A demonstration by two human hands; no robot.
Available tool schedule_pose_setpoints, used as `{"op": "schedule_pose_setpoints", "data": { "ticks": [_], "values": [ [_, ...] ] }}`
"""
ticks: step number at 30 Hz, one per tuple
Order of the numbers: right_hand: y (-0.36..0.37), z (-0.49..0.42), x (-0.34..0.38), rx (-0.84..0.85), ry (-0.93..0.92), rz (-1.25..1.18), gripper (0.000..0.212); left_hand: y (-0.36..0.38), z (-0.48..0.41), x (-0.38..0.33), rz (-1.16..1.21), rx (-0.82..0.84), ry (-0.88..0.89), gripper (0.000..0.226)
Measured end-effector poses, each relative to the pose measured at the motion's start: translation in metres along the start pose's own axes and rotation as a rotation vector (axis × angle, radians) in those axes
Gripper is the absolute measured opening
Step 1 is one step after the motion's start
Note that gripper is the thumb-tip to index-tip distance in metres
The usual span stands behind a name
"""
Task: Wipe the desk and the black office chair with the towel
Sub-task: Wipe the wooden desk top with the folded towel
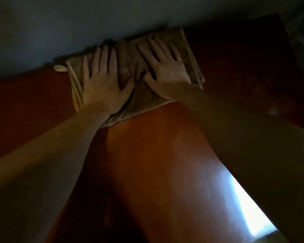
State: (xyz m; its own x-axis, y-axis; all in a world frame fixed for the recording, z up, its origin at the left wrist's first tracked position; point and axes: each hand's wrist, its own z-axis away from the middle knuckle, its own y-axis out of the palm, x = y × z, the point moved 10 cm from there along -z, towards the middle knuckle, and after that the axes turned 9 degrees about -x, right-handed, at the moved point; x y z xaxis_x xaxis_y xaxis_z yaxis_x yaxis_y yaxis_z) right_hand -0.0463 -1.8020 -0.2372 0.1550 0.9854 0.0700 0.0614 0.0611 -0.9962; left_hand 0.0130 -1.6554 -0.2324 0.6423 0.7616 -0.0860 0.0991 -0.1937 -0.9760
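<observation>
Head view: the folded towel (128,67) lies at the far edge of the reddish bench (147,155), against the wall (77,23). The left hand (102,86) and right hand (165,74) press it flat, each grip spread open, clasping nothing. Bench wiping looks underway; the chair, unseen, likely remains

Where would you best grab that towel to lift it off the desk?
Probably by its near edge, coming from the person's side: the towel lies flat and folded on the desk, its far edge lies by the wall, and both the left hand and right hand press flat on top.
</observation>
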Motion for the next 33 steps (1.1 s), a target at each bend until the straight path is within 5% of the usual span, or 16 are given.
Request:
{"op": "schedule_pose_setpoints", "data": {
  "ticks": [16, 23, 33],
  "values": [
    [-0.003, 0.05, 0.015, -0.076, 0.125, -0.032, 0.074, -0.009, 0.053, -0.001, -0.042, -0.049, -0.141, 0.088],
    [-0.007, 0.17, 0.04, -0.149, 0.31, -0.069, 0.072, -0.016, 0.12, -0.027, -0.012, 0.128, 0.034, 0.09],
    [-0.006, 0.359, 0.093, -0.138, 0.58, -0.109, 0.07, -0.039, 0.259, -0.086, -0.018, 0.142, 0.315, 0.09]
  ]
}}
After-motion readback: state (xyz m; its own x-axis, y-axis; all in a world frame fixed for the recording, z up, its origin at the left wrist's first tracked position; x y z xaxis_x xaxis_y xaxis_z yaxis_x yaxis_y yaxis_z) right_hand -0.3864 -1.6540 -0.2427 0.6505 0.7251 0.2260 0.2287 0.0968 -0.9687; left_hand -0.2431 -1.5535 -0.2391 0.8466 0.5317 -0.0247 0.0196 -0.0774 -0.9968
